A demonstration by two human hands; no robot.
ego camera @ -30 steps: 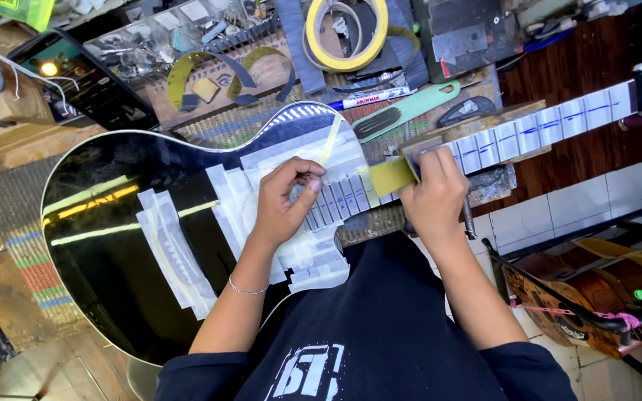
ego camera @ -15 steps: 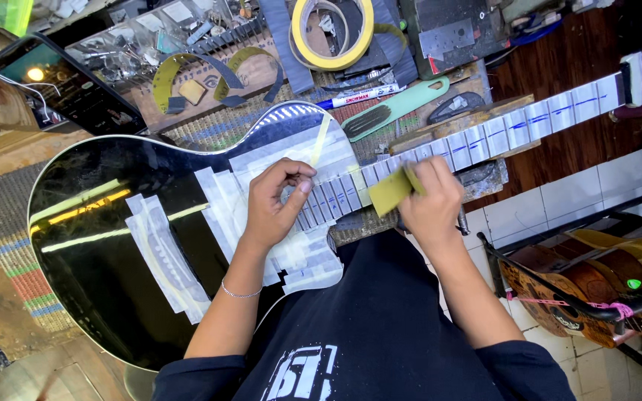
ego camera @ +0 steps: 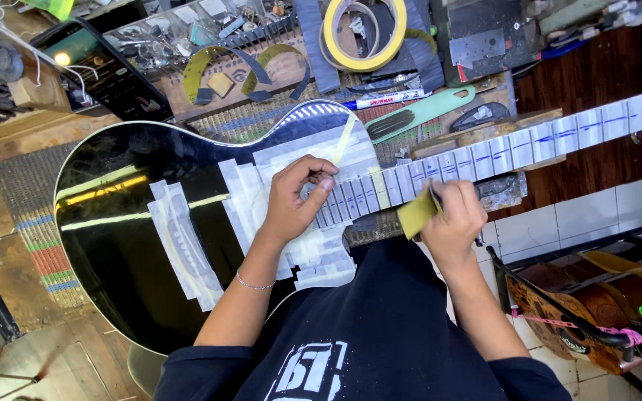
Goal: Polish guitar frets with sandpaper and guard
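Head view: left hand [ego camera: 295, 199] braces, fingers curled, on the taped fretboard [ego camera: 484, 152]; right hand [ego camera: 455, 219] grips folded sandpaper [ego camera: 416, 213]. Best kept flat, strokes light.

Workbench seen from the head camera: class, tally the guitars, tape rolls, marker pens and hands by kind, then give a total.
Black guitar: 1
Brown guitars on the rack: at least 2
Yellow tape rolls: 1
Marker pens: 1
Hands: 2, left hand, right hand
Total: 7

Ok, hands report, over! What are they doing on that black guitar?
Left hand pressing on the taped fretboard. Right hand gripping a folded yellow-green sanding piece at the neck's edge. Black guitar flat on bench. Nothing in the way.
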